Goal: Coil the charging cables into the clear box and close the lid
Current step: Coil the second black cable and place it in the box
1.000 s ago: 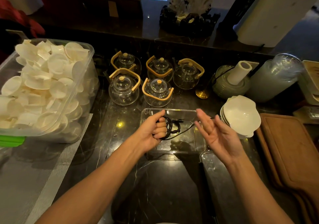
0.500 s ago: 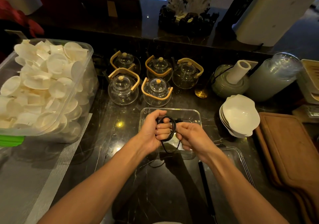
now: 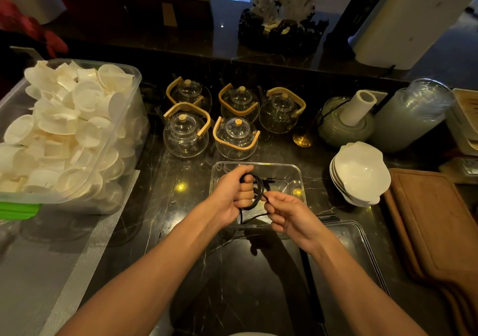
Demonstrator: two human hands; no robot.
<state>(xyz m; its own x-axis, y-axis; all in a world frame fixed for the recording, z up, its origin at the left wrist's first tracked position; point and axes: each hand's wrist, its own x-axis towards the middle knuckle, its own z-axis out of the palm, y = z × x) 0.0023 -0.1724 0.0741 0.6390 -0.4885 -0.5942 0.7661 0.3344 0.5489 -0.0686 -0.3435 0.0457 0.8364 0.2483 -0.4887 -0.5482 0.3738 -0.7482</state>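
I see my left hand [image 3: 232,193] gripping the coiled black cable [image 3: 254,192] above the clear box [image 3: 294,174], my right hand [image 3: 287,214] pinching its loose end just beside; the lid [image 3: 362,245] lies right

A tea-service counter: glass teapots [image 3: 185,135], stacked white bowls [image 3: 360,172], bin of cups [image 3: 69,131].

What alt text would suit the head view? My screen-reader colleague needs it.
Over an open clear box on a dark counter, the left hand grips a coiled black cable while the right hand pinches its loose end. Glass teapots stand behind.
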